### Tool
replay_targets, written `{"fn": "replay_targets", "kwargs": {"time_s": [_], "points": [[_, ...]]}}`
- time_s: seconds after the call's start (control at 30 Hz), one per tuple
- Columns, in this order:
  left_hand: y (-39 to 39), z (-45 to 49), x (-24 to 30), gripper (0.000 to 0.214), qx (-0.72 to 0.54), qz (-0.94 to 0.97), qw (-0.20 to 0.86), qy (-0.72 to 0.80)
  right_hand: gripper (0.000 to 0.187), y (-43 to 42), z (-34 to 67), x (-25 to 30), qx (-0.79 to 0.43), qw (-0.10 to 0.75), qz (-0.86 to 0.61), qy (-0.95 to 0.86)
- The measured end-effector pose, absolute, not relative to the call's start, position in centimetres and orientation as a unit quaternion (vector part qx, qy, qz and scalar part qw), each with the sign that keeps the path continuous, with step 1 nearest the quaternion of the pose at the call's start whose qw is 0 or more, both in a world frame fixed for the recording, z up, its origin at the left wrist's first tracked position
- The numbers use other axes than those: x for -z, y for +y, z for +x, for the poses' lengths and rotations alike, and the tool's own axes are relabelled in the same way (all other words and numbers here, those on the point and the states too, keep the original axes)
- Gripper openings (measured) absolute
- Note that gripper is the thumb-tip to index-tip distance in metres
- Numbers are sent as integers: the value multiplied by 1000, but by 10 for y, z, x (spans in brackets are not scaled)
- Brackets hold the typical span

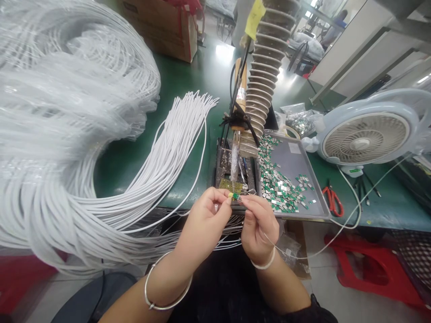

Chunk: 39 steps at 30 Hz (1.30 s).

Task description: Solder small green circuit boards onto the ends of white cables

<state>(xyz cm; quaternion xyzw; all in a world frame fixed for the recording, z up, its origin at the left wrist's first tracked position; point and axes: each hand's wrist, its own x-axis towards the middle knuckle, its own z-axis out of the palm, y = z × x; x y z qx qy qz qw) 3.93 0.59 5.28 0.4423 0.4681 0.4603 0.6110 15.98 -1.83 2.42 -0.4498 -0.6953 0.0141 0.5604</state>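
Note:
My left hand is closed in a pinch, a small yellow piece showing at its fingertips. A white cable end pokes out beneath its fingers. Between both hands sits a tiny green circuit board with a metal end. My right hand is closed close to that end, with thin solder wire running through it and off to the right. Directly above the board points the tip of an upright soldering iron, fixed in a stand. Exactly which fingers grip the board is hard to make out.
A grey tray of loose green boards lies right of the iron. Left is a large bundle of white cables. A ribbed hose hangs behind the iron. Red-handled pliers and a fan are on the right.

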Motion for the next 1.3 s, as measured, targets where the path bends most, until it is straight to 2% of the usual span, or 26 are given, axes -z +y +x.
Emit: {"fn": "replay_targets", "kwargs": {"time_s": [0.27,0.43,0.8,0.97,1.3], "points": [[3,34,-49,12,-436,542,555,455,17,-19,160,-30,-58,491,-521,-696],[2,31,-45,10,-429,563,533,464,14,-17,161,-26,-30,513,-514,-687],[5,31,-51,9,-431,524,580,451,35,-18,157,-19,-81,530,-483,-692],[8,34,-53,10,-435,507,586,458,29,-20,157,-16,-117,581,-487,-642],[12,36,-57,9,-441,512,548,492,23,-11,156,-27,-68,565,-466,-678]]}}
